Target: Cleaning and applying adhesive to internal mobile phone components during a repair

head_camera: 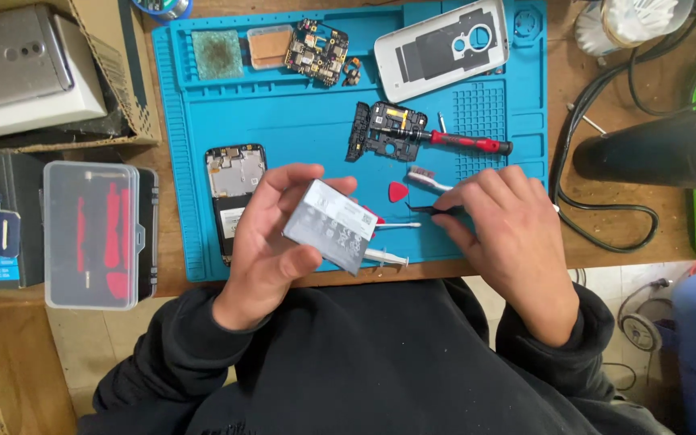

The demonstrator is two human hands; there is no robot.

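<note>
- While raised above the blue mat (pixel 300 121), left hand (pixel 271 242): fingers clasped around a grey phone battery (pixel 333 225).
- Right hand (pixel 509 234): pinching black tweezers (pixel 432 209), tips resting on the mat.
- Adjacent: red pick (pixel 397 192), syringe (pixel 387 258), open phone chassis (pixel 234 189).

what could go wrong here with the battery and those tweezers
The left hand holds the grey phone battery at its edges above the blue mat; it could slip onto the syringe below. The right hand holds pointed black tweezers aimed toward the battery; a poke could puncture it.
</note>
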